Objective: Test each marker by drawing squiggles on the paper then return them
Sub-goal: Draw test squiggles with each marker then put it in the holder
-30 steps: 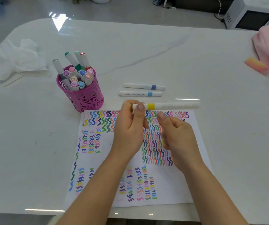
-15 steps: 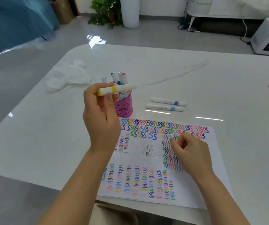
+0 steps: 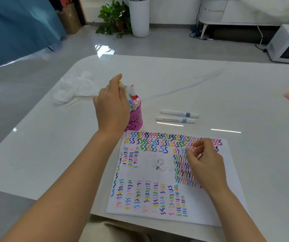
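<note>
My left hand (image 3: 112, 105) covers most of the yellow marker (image 3: 121, 86) I pinch. Only its yellow-tipped upper end shows, standing near upright over the pink holder (image 3: 136, 121). I cannot tell whether its lower end is inside. The print on the two markers (image 3: 179, 113) lying crosswise beyond the paper (image 3: 140, 173) is too small to read. My right hand (image 3: 204, 161) hovers over the squiggles, fingers loosely curled, holding nothing.

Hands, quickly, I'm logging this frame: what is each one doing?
Left hand: holds the yellow marker at the cup.
Right hand: open, loosely curled, empty, over the paper.
</note>
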